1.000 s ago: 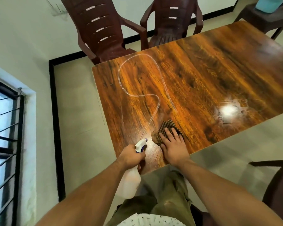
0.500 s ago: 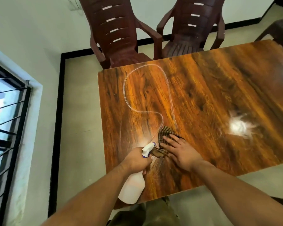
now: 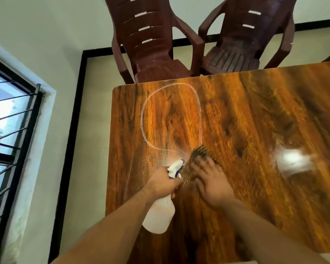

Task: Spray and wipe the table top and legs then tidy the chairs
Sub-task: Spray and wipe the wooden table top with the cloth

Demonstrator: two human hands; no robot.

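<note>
A glossy wooden table fills the right of the view. My left hand grips the neck of a white spray bottle with a white and blue nozzle, held over the table's near left part. My right hand presses flat on a dark brown striped cloth lying on the table top just right of the nozzle. A thin clear tube loops across the table from the bottle. Two dark brown plastic chairs, one and another, stand at the table's far edge.
A white wall and a barred window are on the left. A strip of pale floor with black skirting runs between wall and table. A bright light reflection sits on the table's right part.
The view has moved forward over the table. My right hand has slid the cloth a little to the left, close to the nozzle, and is blurred. The left hand keeps hold of the bottle.
</note>
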